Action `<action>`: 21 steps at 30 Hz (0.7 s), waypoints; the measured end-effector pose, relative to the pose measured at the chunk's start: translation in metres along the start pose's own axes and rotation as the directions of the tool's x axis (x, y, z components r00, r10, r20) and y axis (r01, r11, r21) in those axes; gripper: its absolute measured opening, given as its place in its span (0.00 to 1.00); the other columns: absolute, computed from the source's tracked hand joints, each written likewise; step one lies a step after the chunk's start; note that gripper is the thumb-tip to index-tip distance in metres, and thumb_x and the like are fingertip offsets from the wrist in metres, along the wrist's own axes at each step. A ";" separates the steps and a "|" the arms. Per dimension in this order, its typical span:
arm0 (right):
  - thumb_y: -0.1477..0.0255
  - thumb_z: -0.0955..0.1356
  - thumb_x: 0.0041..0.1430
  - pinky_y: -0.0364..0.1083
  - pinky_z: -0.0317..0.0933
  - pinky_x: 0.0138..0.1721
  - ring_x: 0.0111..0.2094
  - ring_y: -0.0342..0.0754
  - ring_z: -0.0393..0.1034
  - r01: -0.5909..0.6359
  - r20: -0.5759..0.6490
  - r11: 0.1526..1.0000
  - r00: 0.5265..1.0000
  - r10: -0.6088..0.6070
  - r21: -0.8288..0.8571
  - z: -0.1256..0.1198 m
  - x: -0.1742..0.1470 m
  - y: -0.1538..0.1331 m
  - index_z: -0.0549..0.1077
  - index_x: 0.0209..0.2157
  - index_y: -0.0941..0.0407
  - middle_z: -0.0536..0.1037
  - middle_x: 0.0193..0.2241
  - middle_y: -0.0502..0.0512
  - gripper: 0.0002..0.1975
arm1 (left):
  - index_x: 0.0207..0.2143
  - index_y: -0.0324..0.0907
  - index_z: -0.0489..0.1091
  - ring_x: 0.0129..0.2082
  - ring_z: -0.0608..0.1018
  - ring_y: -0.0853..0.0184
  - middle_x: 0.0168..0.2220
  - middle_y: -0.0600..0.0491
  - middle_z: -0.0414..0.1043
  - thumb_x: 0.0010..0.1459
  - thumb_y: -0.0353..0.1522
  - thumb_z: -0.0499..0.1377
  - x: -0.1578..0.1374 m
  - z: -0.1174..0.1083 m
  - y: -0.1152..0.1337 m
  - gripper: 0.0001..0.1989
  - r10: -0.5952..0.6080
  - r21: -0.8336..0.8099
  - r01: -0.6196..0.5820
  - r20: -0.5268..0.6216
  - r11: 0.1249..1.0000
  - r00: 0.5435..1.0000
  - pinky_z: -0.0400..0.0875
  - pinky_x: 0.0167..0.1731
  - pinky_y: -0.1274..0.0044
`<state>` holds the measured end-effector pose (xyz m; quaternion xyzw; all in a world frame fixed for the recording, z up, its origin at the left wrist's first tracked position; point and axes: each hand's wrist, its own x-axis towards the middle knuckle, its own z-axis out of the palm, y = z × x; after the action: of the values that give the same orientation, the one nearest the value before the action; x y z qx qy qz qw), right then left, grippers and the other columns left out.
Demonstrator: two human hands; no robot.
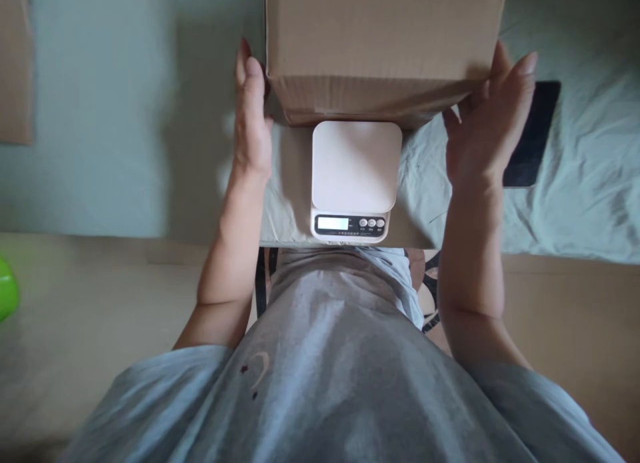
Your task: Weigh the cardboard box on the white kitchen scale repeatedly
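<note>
A brown cardboard box (385, 33) fills the top middle of the head view, running out of frame, with its near lower edge just behind the kitchen scale. My left hand (253, 120) presses against the box's left side, thumb up. On the opposite side, my right hand (483, 126) grips the right corner, some fingers hidden behind or beneath it. Between my forearms lies a white kitchen scale (356, 166), its small display lit; the digits are too faint to read.
A pale green cloth (100, 116) covers the table, whose front edge runs close to my body. Flat and dark, a tablet or phone (537, 133) lies beside my right hand. Another piece of cardboard (15, 70) is at the far left. Something bright green (7, 288) shows lower left.
</note>
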<state>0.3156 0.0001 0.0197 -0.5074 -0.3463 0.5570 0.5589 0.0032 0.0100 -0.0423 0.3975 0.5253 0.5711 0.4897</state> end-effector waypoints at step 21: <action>0.60 0.45 0.67 0.51 0.46 0.70 0.70 0.41 0.49 0.109 0.047 0.992 0.993 -0.112 0.058 0.029 -0.026 -0.028 0.78 0.36 0.39 0.79 0.47 0.28 0.32 | 0.58 0.55 0.61 0.70 0.54 0.70 0.67 0.66 0.54 0.63 0.48 0.54 -0.032 0.030 0.059 0.23 -0.011 0.038 0.011 -0.001 0.999 1.000 0.58 0.68 0.63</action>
<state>0.2914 -0.0163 0.0579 -0.4577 -0.3723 0.5470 0.5938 0.0309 -0.0132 0.0222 0.4036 0.5387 0.5583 0.4851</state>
